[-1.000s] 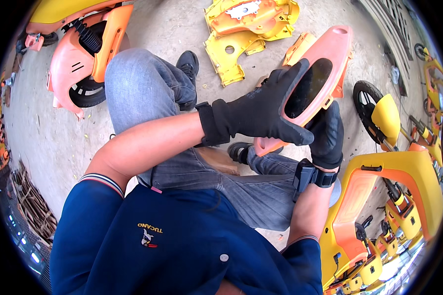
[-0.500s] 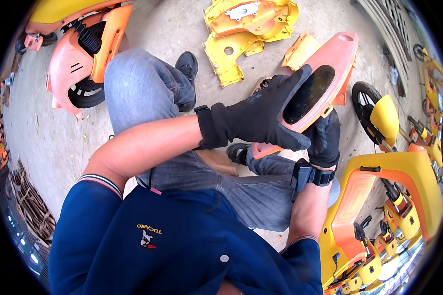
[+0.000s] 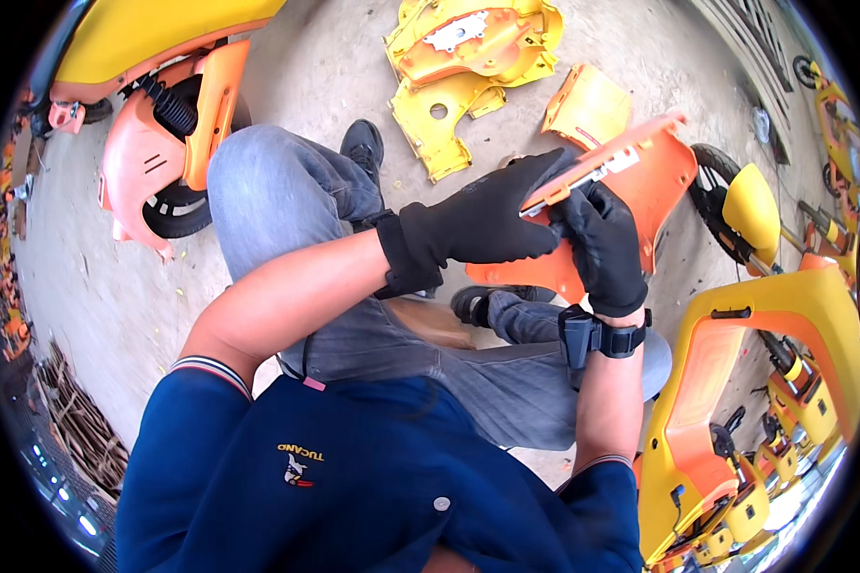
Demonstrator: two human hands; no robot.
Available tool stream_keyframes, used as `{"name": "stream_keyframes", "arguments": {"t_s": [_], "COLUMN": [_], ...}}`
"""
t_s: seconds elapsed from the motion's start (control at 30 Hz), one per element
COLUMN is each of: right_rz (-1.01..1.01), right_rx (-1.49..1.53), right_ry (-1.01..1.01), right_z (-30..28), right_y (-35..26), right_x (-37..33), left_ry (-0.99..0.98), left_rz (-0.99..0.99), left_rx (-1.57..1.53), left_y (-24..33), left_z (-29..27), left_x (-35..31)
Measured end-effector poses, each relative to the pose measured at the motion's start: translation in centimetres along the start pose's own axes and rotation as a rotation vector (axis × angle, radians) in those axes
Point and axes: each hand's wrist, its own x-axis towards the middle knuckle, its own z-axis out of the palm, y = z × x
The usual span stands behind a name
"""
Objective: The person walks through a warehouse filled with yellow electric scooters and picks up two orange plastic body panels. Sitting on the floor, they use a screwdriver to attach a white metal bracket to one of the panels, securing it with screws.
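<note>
Above my lap, my left hand (image 3: 511,205) in a black glove grips the near-left end of a pink-orange scooter panel (image 3: 655,134), now turned nearly edge-on. Its fingers lie along the top face, thumb beneath. My right hand (image 3: 604,244), also gloved, is closed at the panel's underside, its fingers bunched near the edge; whether they pinch a small part there is hidden. White and metal pieces (image 3: 623,159) show along that underside. An orange shell (image 3: 667,186) spreads below both hands; I cannot tell if it is joined to the panel.
Yellow body covers (image 3: 478,57) and an orange cover (image 3: 588,107) lie on the concrete floor ahead. A pink-orange scooter fender with its wheel (image 3: 153,162) stands at the left. Yellow scooter frames (image 3: 774,315) crowd the right. Bundled sticks (image 3: 78,415) lie far left.
The panel has been tipped from showing its dark oval window to nearly edge-on, exposing its underside. My right hand has come from behind it into view beneath the edge.
</note>
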Motion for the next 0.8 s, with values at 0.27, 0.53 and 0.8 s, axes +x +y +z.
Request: {"name": "stream_keyframes", "arguments": {"t_s": [0.27,0.53,0.8], "right_rz": [0.033,0.069,0.087], "right_rx": [-0.066,-0.084,0.271], "right_ry": [0.060,-0.013,-0.110], "right_z": [0.2,0.3,-1.5], "right_y": [0.5,0.3,2.6], "right_x": [0.0,-0.1,0.7], "left_ry": [-0.029,-0.031,0.068], "left_rz": [-0.232,-0.325,0.107], "left_rx": [0.073,0.125,0.337], "left_y": [1.6,1.5,-0.9], "left_z": [-0.7,-0.6,-0.1], "left_x": [0.4,1.3,0.5]}}
